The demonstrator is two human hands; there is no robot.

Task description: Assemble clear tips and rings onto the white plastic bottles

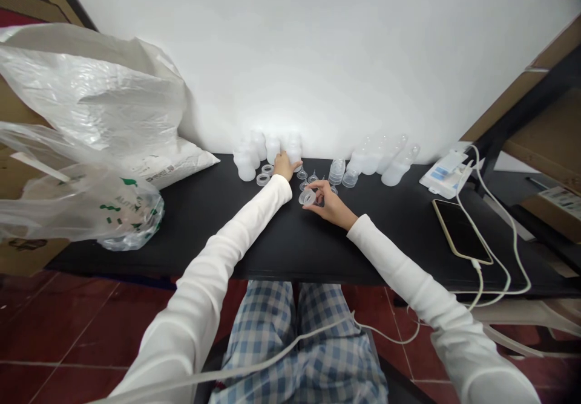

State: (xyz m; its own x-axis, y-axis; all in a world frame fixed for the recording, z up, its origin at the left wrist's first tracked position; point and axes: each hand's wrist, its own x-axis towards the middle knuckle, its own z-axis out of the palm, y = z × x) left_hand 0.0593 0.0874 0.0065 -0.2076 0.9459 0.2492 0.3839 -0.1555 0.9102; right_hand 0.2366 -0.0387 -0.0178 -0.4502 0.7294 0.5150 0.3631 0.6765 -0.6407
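Cable (254, 367) across checked trousers (308, 374); black table (290, 253), white wall (318, 53), red-tiled floor (82, 331).

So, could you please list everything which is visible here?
table: one, black, centre
wall: one, white, behind
floor: one, red tiled, below
packing bags: several, white and clear, left
bottles: several overlapping, frosted white, left rear
domed bottles: about four, frosted white, right rear
rings: at least two, clear, before bottles
teats: several, clear, middle
caps: several, clear, beside domed bottles
held ring: apparently one, clear, in right grip
packet: one, white-blue, right
phone: one, dark screen, right
cables: count unclear, white, right and bottom
cardboard boxes: several, brown, both edges
shelf: one, black, far right
trousers: one pair, blue-white checked, bottom
sleeves: two, white, foreground
left grip: one, bare, at the bottles
right grip: one, bare, holding that ring
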